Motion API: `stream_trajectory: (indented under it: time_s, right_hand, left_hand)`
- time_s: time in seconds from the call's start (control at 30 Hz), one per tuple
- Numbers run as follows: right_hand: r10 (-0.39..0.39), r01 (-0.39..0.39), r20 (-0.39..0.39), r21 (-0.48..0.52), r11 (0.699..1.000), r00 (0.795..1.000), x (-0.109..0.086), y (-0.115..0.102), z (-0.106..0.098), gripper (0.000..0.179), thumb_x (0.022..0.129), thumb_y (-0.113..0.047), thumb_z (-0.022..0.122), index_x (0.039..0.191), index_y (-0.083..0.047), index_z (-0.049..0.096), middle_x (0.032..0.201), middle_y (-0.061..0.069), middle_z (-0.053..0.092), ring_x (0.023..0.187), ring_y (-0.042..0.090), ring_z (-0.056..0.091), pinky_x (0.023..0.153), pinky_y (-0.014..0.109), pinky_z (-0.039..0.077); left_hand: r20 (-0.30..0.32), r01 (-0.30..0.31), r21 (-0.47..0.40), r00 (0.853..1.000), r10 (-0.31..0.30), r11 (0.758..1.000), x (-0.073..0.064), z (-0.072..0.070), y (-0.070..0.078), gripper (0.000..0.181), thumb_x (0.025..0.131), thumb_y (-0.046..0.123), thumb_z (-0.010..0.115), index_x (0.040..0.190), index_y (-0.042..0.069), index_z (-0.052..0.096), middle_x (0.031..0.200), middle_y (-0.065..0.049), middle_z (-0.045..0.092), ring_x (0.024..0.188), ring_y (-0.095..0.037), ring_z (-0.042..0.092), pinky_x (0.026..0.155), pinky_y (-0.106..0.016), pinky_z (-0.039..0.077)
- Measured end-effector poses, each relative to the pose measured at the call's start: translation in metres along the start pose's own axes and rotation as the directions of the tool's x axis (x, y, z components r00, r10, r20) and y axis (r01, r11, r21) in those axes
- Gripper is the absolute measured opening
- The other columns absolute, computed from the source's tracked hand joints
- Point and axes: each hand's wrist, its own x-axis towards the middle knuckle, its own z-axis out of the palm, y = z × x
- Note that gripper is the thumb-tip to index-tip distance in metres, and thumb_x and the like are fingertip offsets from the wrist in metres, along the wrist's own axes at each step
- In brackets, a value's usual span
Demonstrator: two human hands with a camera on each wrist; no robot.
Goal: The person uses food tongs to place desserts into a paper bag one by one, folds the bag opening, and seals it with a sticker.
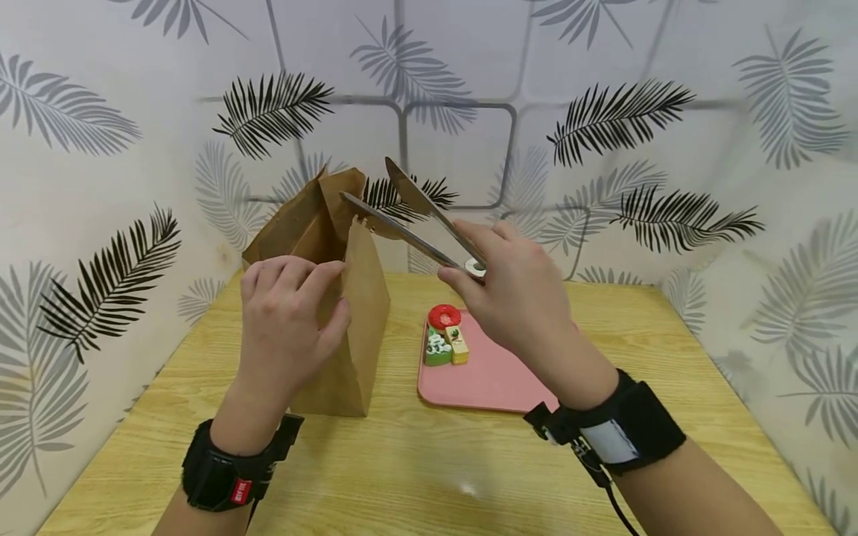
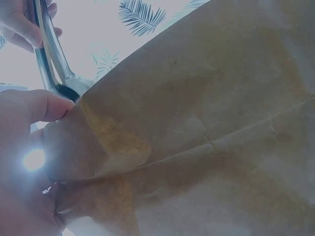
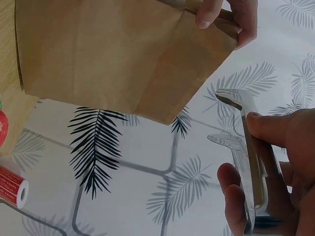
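A brown paper bag (image 1: 369, 320) stands upright on the table, its mouth open at the top. My left hand (image 1: 288, 316) pinches its near top edge, with the thumb and fingers around the folded rim (image 2: 69, 147) in the left wrist view. In my right hand (image 1: 526, 294) are metal tongs (image 1: 405, 232), held between thumb and fingers. Their two tips are spread apart beside the bag's mouth, with nothing between them. The right wrist view shows the same tongs (image 3: 251, 162) off to one side of the bag (image 3: 98, 59).
Right of the bag lies a pink tray (image 1: 496, 380). On its left side sit a red ring-shaped donut (image 1: 445, 316), a green cake piece with white topping (image 1: 439, 350) and a yellow cake piece (image 1: 458, 346). A red-and-white roll (image 3: 14, 188) lies farther back. A leaf-patterned cloth surrounds the table.
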Motion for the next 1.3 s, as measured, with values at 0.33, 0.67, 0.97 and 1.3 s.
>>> stream_trajectory:
  time_s: [0.33, 0.67, 0.97, 1.3]
  right_hand:
    - [0.096, -0.095, 0.034, -0.038, 0.995, 0.995, -0.01, 0.021, -0.002, 0.062, 0.089, -0.04, 0.082, 0.144, -0.019, 0.064, 0.101, 0.005, 0.067, 0.074, 0.024, 0.054, 0.058, 0.036, 0.041]
    - [0.157, -0.154, 0.044, -0.063, 0.986, 0.987, -0.019, 0.042, 0.0, 0.06, 0.089, -0.037, 0.081, 0.144, -0.018, 0.064, 0.122, 0.011, 0.071, 0.095, 0.028, 0.067, 0.069, 0.044, 0.052]
    - [0.216, -0.209, 0.067, -0.099, 0.973, 0.974, -0.031, 0.065, 0.006, 0.057, 0.09, -0.037, 0.08, 0.141, -0.013, 0.066, 0.103, 0.012, 0.069, 0.088, 0.028, 0.063, 0.064, 0.041, 0.048]
    - [0.303, -0.291, 0.105, -0.119, 0.949, 0.947, -0.043, 0.087, 0.013, 0.059, 0.091, -0.038, 0.079, 0.143, -0.015, 0.064, 0.104, 0.013, 0.069, 0.09, 0.031, 0.066, 0.064, 0.043, 0.051]
  left_hand:
    - [-0.01, 0.006, -0.006, 1.0, -0.006, 1.0, -0.001, 0.001, 0.001, 0.026, 0.093, 0.02, 0.064, 0.115, 0.009, 0.073, 0.092, -0.016, 0.064, 0.105, -0.042, 0.056, 0.098, -0.06, 0.035]
    - [-0.021, 0.014, -0.008, 1.0, -0.014, 1.0, -0.002, 0.002, 0.001, 0.025, 0.092, 0.019, 0.066, 0.114, 0.009, 0.073, 0.092, -0.015, 0.064, 0.105, -0.042, 0.055, 0.097, -0.06, 0.034]
    - [-0.032, 0.019, -0.012, 0.999, -0.019, 1.0, -0.002, 0.004, 0.002, 0.025, 0.091, 0.018, 0.067, 0.114, 0.009, 0.073, 0.091, -0.016, 0.063, 0.104, -0.042, 0.055, 0.098, -0.06, 0.034]
    - [-0.05, 0.02, -0.02, 0.999, -0.021, 1.0, -0.003, 0.005, 0.003, 0.026, 0.089, 0.016, 0.067, 0.113, 0.008, 0.072, 0.091, -0.016, 0.063, 0.104, -0.043, 0.056, 0.097, -0.061, 0.034]
